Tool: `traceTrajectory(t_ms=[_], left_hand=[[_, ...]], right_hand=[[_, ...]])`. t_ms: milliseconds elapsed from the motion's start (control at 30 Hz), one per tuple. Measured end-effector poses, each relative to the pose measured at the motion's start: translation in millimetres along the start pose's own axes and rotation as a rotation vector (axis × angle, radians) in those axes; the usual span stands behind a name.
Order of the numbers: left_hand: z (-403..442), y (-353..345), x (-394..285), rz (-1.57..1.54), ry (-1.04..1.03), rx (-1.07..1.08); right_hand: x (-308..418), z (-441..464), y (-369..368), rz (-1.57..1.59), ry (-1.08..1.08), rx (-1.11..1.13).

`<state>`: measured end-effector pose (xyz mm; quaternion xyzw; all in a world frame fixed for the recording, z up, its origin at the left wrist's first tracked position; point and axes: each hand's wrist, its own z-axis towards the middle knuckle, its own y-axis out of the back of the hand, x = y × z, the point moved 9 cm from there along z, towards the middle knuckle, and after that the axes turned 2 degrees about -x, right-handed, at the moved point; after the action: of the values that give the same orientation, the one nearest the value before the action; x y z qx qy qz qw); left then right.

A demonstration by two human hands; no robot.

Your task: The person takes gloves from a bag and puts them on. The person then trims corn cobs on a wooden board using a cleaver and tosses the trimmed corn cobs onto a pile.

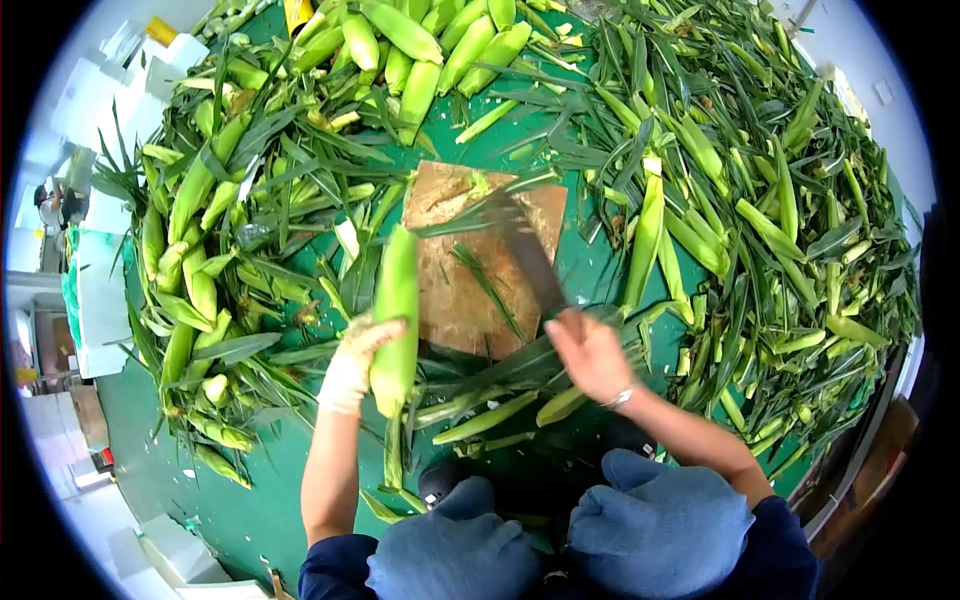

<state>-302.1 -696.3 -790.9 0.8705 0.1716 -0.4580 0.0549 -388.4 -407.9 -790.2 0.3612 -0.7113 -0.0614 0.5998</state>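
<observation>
Corn ear and knife, 1 in each hand, at the board.
The fingers of the left hand [362, 362], in a pale glove, are closed around the lower part of 1 green ear [396, 315], at the left edge of the board [465, 285]; a strip of husk [394, 455] trails from its near end. The fingers of the right hand [592, 357] are curled around the handle of 1 knife [530, 255]; its blade is blurred and reaches over the board, contact unclear. Farther out on the green floor [200, 505], loose leaves [500, 375] lie at the near edge of the board, whole ears [410, 40] beyond it, and leafy heaps to the left [200, 250] and right [760, 230].
</observation>
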Motion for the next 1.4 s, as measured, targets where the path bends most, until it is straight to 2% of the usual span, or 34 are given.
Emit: traceTrajectory(t_ms=[133, 200, 267, 300, 367, 433, 467, 500, 533, 567, 600, 633, 700, 767, 867, 933, 1000, 1033, 1067, 1100, 1167, 1233, 1300, 1367, 1400], left_hand=[[76.6, -19.7, -94.9, -0.099, -0.19, 0.031], [131.9, -37.2, -136.7, -0.124, -0.152, 0.051], [192.6, -52.5, -159.7, -0.144, -0.233, 0.062], [224.2, -59.7, -164.3, -0.238, -0.248, 0.038], [270.8, -76.9, -179.7, -0.424, -0.317, -0.015], [296.0, -96.2, -198.7, -0.633, -0.364, 0.025], [295.9, -105.4, -205.7, -0.67, -0.366, 0.039], [294.4, -114.9, -212.9, -0.707, -0.368, 0.054], [287.2, -109.4, -210.3, -0.622, -0.421, 0.081], [279.1, -104.0, -207.6, -0.539, -0.477, 0.104], [269.6, -98.9, -204.9, -0.459, -0.535, 0.124], [249.3, -86.4, -185.5, -0.134, -0.531, 0.077], [192.4, -54.9, -136.4, 0.187, -0.501, -0.009], [135.2, -17.0, -82.3, 0.369, -0.374, -0.141], [62.7, 27.1, -4.3, 0.536, -0.121, -0.324], [29.5, 38.4, 34.4, 0.624, 0.026, -0.367], [18.7, 38.0, 67.9, 0.758, 0.115, -0.278], [22.6, 35.6, 84.1, 0.865, 0.103, -0.168], [36.8, 34.2, 100.0, 0.997, 0.024, -0.046], [49.6, 33.2, 116.3, 1.118, -0.071, 0.067], [84.8, 49.8, 114.8, 0.546, -0.167, -0.378], [79.0, 57.4, 72.3, 0.419, -0.28, -0.664], [98.6, 61.8, 24.5, 0.633, -0.051, -0.496], [131.7, 56.2, 1.1, 0.845, -0.144, -0.393], [137.7, 54.4, -7.8, 0.904, -0.201, -0.276]], right_hand=[[16.3, 38.8, -90.3, 0.144, 0.108, 0.134], [4.8, 59.6, -107.7, 0.161, 0.059, 0.134], [-18.7, 73.4, -102.8, 0.221, -0.04, 0.121], [-62.4, 74.0, -103.3, 0.627, -0.213, 0.072], [-120.3, 50.9, -66.3, 0.881, -0.546, -0.094], [-138.0, 9.4, 22.0, 0.612, -0.699, -0.32], [-159.9, -8.0, 58.8, 0.5, -0.698, -0.435], [-208.2, -24.1, 97.7, 0.262, -0.539, -0.533], [-225.5, -40.5, 120.2, 0.122, -0.4, -0.655], [-240.6, -60.5, 140.7, -0.04, -0.275, -0.78], [-226.6, -76.0, 162.9, -0.103, -0.178, -0.939], [-216.7, -82.9, 169.8, -0.104, -0.136, -0.987], [-200.5, -72.7, 150.7, -0.027, -0.143, -0.84], [-174.1, -49.2, 116.3, 0.038, -0.104, -0.612], [-107.6, 1.6, 69.7, 0.094, 0.083, -0.351], [-55.5, 49.0, 55.6, 0.102, 0.244, -0.299], [-17.3, 106.4, 48.8, 0.044, 0.374, -0.336], [-6.1, 138.3, 47.6, 0.003, 0.412, -0.361], [3.2, 169.5, 40.9, -0.063, 0.514, -0.38], [4.5, 195.6, 37.5, -0.122, 0.524, -0.405], [-6.7, 217.4, 24.4, -0.189, 0.459, -0.419], [-24.2, 208.7, 19.0, -0.187, 0.394, -0.447], [-44.5, 172.3, 14.9, -0.113, 0.348, -0.479], [-64.9, 123.0, 10.5, 0.004, 0.314, -0.48], [-70.2, 101.3, 5.9, 0.005, 0.272, -0.468]])
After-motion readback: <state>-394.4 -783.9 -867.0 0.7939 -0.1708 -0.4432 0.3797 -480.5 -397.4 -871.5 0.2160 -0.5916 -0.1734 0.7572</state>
